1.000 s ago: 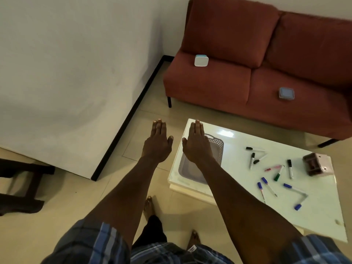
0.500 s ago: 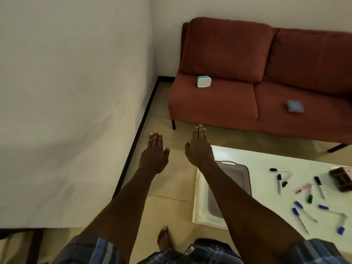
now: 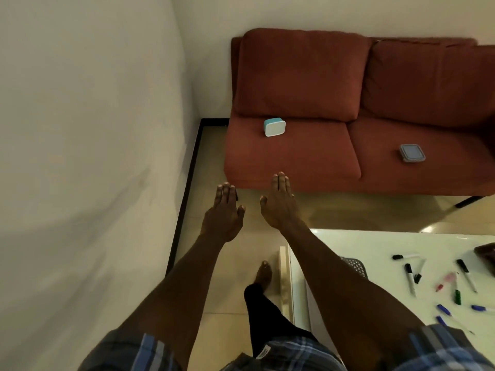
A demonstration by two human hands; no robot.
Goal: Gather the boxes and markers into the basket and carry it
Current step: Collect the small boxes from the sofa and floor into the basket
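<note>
Sleeves: blue plaid, short, at the lower edge of the view; both forearms extend forward from them.

Tabletop [image 3: 375,245]: glossy white, low, at lower right. Carries loose felt-tip markers [image 3: 411,277], caps black, pink, green and blue, lying at mixed angles, well apart from both hands.

Basket [image 3: 357,266]: grey perforated plastic, on the tabletop's near-left part. Only a strip of rim shows past the right forearm; contents cannot be told.

Dark brown object [image 3: 486,253]: cut by the right frame edge, on the tabletop; kind unclear.

Left hand [image 3: 223,218]: flat, palm down, fingers straight and together, grasping nothing, over the tiled floor.

Right hand [image 3: 280,207]: likewise flat and empty, fingertips just short of the sofa's front edge.

Sofa [image 3: 308,162]: rust-red fabric, two seats, beyond the hands.

White box with light-blue lid [image 3: 274,127]: rounded, plastic, standing on edge on the left seat cushion, tilted slightly. Lies straight ahead of the right hand, which is nearer than the left.

Grey-blue square box [image 3: 412,155]: flat on the right cushion, far to the right.

Judgement: neither box gathered yet; the white one seems the likelier first pick, by a forward reach of the right hand.
</note>
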